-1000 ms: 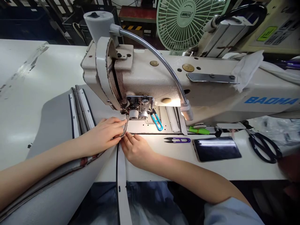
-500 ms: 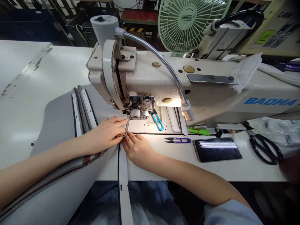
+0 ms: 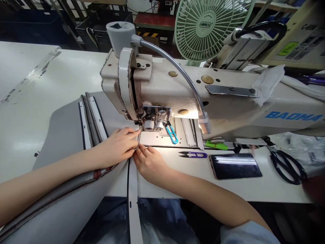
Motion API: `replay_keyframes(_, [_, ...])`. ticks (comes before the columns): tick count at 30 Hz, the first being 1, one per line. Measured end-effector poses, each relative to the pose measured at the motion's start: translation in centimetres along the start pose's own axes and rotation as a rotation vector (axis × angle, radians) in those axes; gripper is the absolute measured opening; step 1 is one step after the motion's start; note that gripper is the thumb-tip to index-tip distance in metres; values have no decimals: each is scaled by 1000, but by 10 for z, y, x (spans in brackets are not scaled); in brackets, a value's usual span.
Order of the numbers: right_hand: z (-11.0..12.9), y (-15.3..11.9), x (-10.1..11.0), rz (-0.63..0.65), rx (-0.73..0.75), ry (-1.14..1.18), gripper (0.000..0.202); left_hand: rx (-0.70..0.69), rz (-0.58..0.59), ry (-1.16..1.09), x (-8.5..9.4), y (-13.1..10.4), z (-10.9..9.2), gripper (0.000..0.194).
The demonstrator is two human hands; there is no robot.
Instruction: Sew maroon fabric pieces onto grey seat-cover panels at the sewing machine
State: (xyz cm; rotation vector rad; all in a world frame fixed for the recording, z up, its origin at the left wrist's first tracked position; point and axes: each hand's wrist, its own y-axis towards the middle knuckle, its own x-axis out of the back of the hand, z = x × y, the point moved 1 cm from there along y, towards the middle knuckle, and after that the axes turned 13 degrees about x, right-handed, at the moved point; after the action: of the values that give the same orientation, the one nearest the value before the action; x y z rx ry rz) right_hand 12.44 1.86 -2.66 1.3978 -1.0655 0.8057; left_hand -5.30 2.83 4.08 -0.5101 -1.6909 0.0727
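Grey fabric (image 3: 63, 125) with dark piped seams and white strips lies left of the sewing machine (image 3: 162, 88) and hangs over the table's front edge. My left hand (image 3: 119, 145) presses on the fabric, its fingertips close to the machine's needle area, gripping the piped edge. Just to its right, my right hand (image 3: 149, 162) has its fingers pinched on the same edge, where a white strip (image 3: 133, 196) with a black border runs down toward my lap. The needle itself is hidden by machine parts.
Blue thread snips (image 3: 171, 133) lie on the machine bed. Purple snips (image 3: 193, 155), a phone (image 3: 236, 166), a green-handled tool (image 3: 216, 145) and black scissors (image 3: 288, 165) are to the right. A green fan (image 3: 208, 28) stands behind the machine.
The view has shifted slightly, so the machine appears a little lower and further right. Both hands keep nearly the same place and hold on the fabric edge.
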Motion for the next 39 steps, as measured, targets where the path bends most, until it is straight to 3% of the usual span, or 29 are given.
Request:
replay_keyframes(13, [-12,2,4,117,-25,77,35,9,5,7,10,13,-3,20])
replay_keyframes(20, [-12,0,2,79,-21,-42,35,-21,-53,1,8,18,-3,19])
replay_keyframes(29, [-1,-1,1,88,-11,-23,33,-35,-64,-5,5,12,-4,17])
replay_keyframes(35, [-15,2,-6,121,-84,32,31,8,-65,-2,13,25,-6,19])
replay_keyframes(39, [-20,3,6,143,-162,127,30,67,-89,47,21,25,-6,14])
